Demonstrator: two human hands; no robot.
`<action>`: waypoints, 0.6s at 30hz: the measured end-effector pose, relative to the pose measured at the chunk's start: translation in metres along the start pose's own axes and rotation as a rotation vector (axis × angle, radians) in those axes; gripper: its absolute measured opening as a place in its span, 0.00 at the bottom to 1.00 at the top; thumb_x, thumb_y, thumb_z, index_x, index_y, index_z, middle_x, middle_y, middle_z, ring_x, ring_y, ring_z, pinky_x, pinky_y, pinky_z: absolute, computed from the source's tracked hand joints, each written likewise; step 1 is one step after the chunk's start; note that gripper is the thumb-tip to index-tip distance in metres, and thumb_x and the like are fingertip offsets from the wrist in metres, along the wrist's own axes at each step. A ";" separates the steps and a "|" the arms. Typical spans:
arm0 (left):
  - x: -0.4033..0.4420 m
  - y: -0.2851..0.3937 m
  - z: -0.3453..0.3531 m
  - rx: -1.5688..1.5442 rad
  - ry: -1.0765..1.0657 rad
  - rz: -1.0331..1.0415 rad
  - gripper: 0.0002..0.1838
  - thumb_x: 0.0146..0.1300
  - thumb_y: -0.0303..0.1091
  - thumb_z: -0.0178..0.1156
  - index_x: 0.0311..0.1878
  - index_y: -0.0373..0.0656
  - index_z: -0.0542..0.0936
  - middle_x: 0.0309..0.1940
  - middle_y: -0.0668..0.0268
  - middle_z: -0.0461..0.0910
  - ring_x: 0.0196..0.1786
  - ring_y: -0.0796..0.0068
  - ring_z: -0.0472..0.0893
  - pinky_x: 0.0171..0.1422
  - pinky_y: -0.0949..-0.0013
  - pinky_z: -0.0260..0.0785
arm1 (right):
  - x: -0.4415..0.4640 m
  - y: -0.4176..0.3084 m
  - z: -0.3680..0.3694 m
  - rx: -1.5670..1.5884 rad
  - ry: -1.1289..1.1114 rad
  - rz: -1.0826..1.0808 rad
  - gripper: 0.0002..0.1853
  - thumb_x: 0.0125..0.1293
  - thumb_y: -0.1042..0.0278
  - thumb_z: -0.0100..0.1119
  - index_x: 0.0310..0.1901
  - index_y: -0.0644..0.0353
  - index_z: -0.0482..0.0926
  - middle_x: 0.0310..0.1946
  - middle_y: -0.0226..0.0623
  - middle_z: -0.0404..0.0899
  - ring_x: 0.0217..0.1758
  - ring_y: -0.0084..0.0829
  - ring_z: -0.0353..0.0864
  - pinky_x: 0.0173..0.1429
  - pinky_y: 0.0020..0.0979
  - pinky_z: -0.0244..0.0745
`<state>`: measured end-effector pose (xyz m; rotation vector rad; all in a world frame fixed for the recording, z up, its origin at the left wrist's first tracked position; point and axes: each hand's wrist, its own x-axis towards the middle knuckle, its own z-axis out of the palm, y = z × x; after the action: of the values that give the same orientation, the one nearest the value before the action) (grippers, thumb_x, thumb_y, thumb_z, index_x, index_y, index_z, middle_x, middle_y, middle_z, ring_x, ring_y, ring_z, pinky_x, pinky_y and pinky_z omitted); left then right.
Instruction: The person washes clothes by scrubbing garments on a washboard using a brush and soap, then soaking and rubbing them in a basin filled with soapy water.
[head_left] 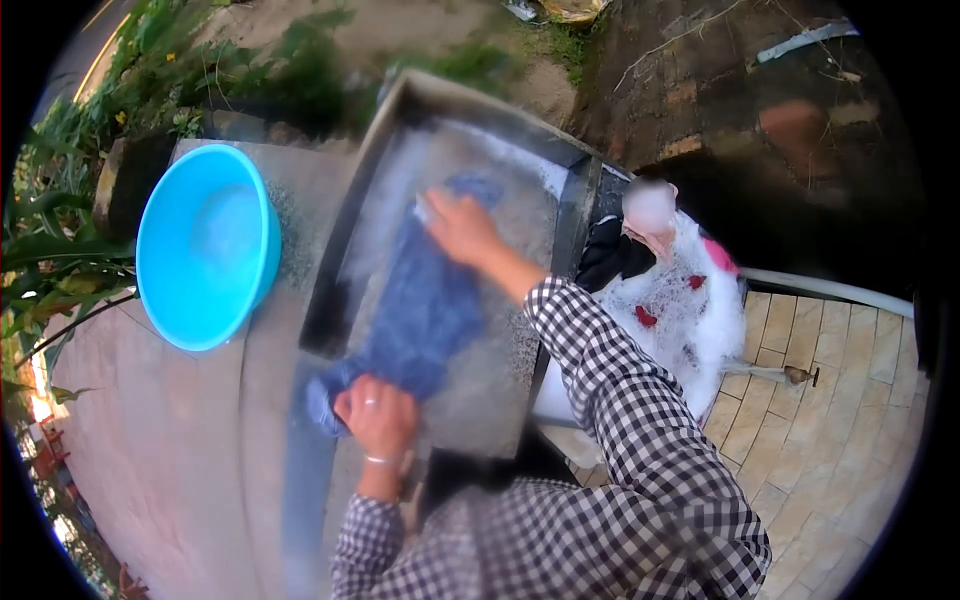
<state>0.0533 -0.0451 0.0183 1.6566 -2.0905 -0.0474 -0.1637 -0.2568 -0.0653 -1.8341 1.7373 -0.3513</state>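
Outdoor washing place: concrete sink central, soapsuds at three o'clock, plants at nine, brick-strewn ground at one.

I find the round turquoise plastic basin on the flat grey concrete slab, left of the rectangular grey concrete trough. The long blue fabric cloth lies in the trough, the left hand at its near end, the right hand toward its far end. Frothy white suds lie right of the trough; rectangular beige tiles lie farther right.
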 end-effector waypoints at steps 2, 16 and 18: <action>-0.003 0.001 0.002 0.016 -0.027 -0.019 0.05 0.47 0.27 0.62 0.24 0.42 0.74 0.33 0.61 0.76 0.46 0.60 0.79 0.54 0.55 0.61 | -0.087 -0.051 0.018 -0.064 0.232 -0.503 0.27 0.63 0.56 0.62 0.66 0.40 0.76 0.43 0.48 0.76 0.46 0.48 0.77 0.48 0.49 0.71; -0.012 -0.005 0.008 0.055 0.006 0.047 0.03 0.52 0.27 0.60 0.25 0.43 0.75 0.35 0.64 0.77 0.49 0.60 0.78 0.56 0.55 0.59 | -0.053 0.070 -0.042 0.115 0.173 0.225 0.37 0.63 0.53 0.61 0.74 0.43 0.64 0.57 0.55 0.76 0.62 0.53 0.74 0.69 0.48 0.65; -0.012 -0.001 0.006 0.075 -0.002 0.041 0.03 0.54 0.30 0.62 0.30 0.43 0.78 0.36 0.63 0.78 0.50 0.59 0.78 0.56 0.55 0.60 | -0.112 0.091 -0.062 -0.005 0.275 0.204 0.39 0.62 0.52 0.63 0.75 0.43 0.62 0.59 0.55 0.75 0.65 0.54 0.73 0.70 0.47 0.65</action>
<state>0.0544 -0.0355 0.0086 1.6563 -2.1513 0.0441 -0.2859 -0.1607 -0.0463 -1.6532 2.0921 -0.5362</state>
